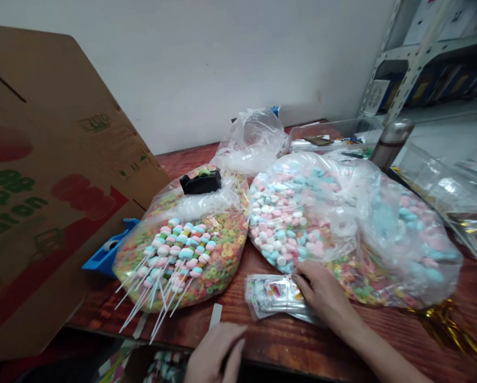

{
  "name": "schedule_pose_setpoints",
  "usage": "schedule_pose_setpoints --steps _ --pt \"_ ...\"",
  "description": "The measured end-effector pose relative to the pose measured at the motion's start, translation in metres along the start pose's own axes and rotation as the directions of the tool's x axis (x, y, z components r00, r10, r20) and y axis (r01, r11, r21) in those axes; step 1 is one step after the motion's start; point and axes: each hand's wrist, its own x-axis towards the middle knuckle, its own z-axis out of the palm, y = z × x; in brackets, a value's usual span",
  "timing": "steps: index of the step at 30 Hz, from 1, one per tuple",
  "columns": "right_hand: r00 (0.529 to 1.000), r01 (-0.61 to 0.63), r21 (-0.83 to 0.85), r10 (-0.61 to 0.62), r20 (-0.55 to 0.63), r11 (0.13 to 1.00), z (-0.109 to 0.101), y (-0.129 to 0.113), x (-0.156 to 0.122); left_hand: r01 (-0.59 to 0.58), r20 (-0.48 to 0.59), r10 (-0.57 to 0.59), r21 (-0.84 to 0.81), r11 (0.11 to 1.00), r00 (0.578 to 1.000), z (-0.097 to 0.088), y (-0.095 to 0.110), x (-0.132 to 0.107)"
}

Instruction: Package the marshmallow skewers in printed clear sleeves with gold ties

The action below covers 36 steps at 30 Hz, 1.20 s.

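Note:
My right hand [321, 291] is closed on the upper edge of a flat stack of clear printed plastic bags [276, 295], which lies near the table's front. My left hand [216, 352] hangs at the front edge, slightly blurred, its thumb and forefinger apart with nothing visible between them. Just above it a short pale strip of tape [215, 316] sticks to the edge. Pastel marshmallow skewers [178, 250] on white sticks rest in a pile on a large bag of ring-shaped candies [226, 260]. A black tape dispenser [200, 182] sits on that bag too.
A large bag of pastel marshmallows [282, 213] spreads across the right. Behind stand a steel flask [393, 142] and clear bins [342, 130]. A cardboard box [63, 159] and a blue tape dispenser [108, 255] flank the left. More skewers [166, 367] lie below the table edge.

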Motion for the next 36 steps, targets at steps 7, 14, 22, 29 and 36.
schedule_pose_setpoints --steps 7,14,22,29,36 --pt "0.975 0.079 -0.129 -0.104 -0.198 0.988 -0.018 0.008 -0.019 0.021 0.087 -0.007 -0.171 0.985 0.996 0.075 0.034 0.105" --pt "0.869 -0.009 -0.088 -0.036 -0.494 0.996 -0.083 0.025 -0.041 0.146 -0.004 -0.172 -0.507 0.849 0.985 0.082 0.057 0.103" --pt "0.898 -0.03 0.294 0.154 -0.411 0.955 -0.088 0.012 -0.059 0.292 0.512 -0.356 -0.805 -0.516 0.782 0.11 0.123 0.143" --pt "0.838 -0.277 0.921 0.537 0.093 0.272 -0.079 0.004 -0.054 0.321 0.459 -0.508 -0.884 -0.34 0.728 0.115 0.128 0.149" --pt "0.895 -0.321 0.662 0.446 -0.023 0.677 -0.077 0.003 -0.059 0.373 0.425 -0.556 -0.903 -0.213 0.714 0.12 0.126 0.143"
